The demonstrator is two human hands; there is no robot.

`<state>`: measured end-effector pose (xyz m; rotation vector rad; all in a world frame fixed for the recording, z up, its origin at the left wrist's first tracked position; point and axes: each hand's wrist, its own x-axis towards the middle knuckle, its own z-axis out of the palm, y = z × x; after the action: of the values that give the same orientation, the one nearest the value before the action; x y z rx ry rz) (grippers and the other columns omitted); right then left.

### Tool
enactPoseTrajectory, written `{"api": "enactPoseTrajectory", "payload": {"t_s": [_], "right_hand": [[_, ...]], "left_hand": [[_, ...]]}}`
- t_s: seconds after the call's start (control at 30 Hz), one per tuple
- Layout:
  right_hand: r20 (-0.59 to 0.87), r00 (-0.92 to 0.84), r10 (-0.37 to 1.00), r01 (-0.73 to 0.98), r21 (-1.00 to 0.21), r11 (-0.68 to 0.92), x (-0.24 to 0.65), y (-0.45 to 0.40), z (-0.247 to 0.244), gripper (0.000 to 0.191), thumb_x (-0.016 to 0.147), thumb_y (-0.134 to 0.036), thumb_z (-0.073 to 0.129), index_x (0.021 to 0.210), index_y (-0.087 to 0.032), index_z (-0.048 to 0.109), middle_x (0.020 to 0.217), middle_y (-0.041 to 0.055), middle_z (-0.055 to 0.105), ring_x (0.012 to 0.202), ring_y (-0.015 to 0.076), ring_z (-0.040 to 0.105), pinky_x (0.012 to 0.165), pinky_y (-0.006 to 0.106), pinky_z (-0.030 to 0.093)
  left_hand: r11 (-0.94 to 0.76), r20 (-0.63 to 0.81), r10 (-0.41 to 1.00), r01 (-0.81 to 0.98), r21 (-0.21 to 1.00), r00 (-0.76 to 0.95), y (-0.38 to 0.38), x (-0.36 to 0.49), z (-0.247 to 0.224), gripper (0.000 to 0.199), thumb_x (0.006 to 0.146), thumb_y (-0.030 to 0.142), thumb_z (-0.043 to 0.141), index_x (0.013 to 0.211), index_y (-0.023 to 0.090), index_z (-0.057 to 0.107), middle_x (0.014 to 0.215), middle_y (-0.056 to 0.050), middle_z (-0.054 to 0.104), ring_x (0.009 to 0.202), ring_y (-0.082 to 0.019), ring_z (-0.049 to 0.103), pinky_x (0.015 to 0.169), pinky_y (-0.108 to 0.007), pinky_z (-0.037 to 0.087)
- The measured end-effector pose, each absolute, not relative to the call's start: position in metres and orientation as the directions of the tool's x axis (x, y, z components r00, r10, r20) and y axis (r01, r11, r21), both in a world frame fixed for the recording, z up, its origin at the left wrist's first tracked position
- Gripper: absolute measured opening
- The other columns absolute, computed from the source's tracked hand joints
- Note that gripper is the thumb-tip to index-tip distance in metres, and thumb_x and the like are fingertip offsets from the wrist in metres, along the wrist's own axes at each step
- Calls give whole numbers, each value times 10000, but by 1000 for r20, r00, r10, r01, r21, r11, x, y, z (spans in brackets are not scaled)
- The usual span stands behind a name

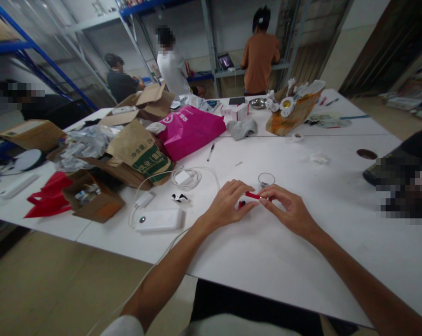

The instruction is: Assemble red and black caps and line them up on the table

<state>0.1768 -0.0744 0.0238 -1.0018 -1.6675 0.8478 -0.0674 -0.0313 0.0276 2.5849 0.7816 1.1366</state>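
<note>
A slim red pen-like stick [253, 195] lies level between my two hands, just above the white table. My left hand [228, 203] has its fingertips on the stick's left end. The thumb and fingers of my right hand [286, 205] pinch its right end. Under the left fingers shows a small red and black piece [242, 204]; whether it is held or lies on the table I cannot tell. Right behind the hands is a small clear round container [266, 178] with something dark inside.
Left of my hands lie a white power bank [160, 220], black and white earbuds [180, 198] and a coiled white cable [193, 179]. Farther back are a pen [211, 152], a pink bag [193, 130], a brown paper bag [137, 149] and cardboard boxes. Several people sit beyond the table.
</note>
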Motion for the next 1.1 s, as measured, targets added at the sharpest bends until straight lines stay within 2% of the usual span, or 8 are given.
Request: {"api": "enactPoseTrajectory", "payload": {"t_s": [0.1, 0.37, 0.47, 0.6, 0.8, 1.1], "right_hand": [[381, -184, 906, 230, -880, 416, 177, -74, 25, 242, 1072, -519, 753, 1023, -290, 809, 1118, 90, 815, 1072, 288, 766, 970, 486, 661], [409, -163, 898, 234, -868, 438, 176, -74, 26, 150, 1057, -437, 788, 1048, -294, 835, 1124, 75, 824, 1086, 276, 776, 949, 459, 642], [405, -165, 899, 225, -872, 434, 177, -74, 26, 151, 1067, -430, 776, 1060, -289, 831, 1141, 77, 819, 1092, 270, 773, 956, 454, 636], [394, -160, 905, 220, -879, 422, 177, -74, 26, 173, 1071, -450, 770, 1033, -287, 817, 1137, 78, 819, 1106, 278, 772, 996, 475, 635], [370, -170, 913, 242, -883, 402, 177, -73, 26, 238, 1084, -490, 740, 981, -286, 804, 1094, 76, 811, 1054, 274, 765, 984, 477, 640], [369, -165, 915, 236, -886, 400, 177, -73, 23, 183, 1067, -463, 773, 1033, -287, 812, 1141, 77, 810, 1101, 274, 765, 967, 462, 644]], "left_hand": [[-838, 596, 545, 404, 367, 589, -32, -65, 29, 193, 1152, 382, 642, 1162, 202, 708, 1091, -111, 806, 990, -254, 710, 909, -440, 541], [-839, 585, 540, 444, 315, 606, -31, -66, 29, 255, 1185, 360, 584, 1081, 183, 735, 964, -87, 804, 900, -227, 682, 844, -410, 491], [-839, 577, 541, 447, 311, 612, -31, -66, 28, 252, 1185, 384, 587, 1156, 180, 732, 997, -87, 818, 913, -231, 692, 856, -417, 498], [-844, 589, 531, 442, 304, 609, -32, -66, 28, 289, 1153, 416, 651, 1310, 180, 706, 1142, -118, 822, 1024, -260, 719, 911, -437, 535], [-850, 584, 519, 449, 276, 625, -33, -64, 30, 183, 1163, 343, 625, 1172, 193, 731, 1079, -106, 819, 992, -246, 714, 877, -422, 532], [-850, 584, 517, 452, 270, 625, -33, -65, 29, 219, 1156, 384, 650, 1227, 192, 728, 1115, -111, 820, 1035, -257, 726, 896, -429, 542]]}}
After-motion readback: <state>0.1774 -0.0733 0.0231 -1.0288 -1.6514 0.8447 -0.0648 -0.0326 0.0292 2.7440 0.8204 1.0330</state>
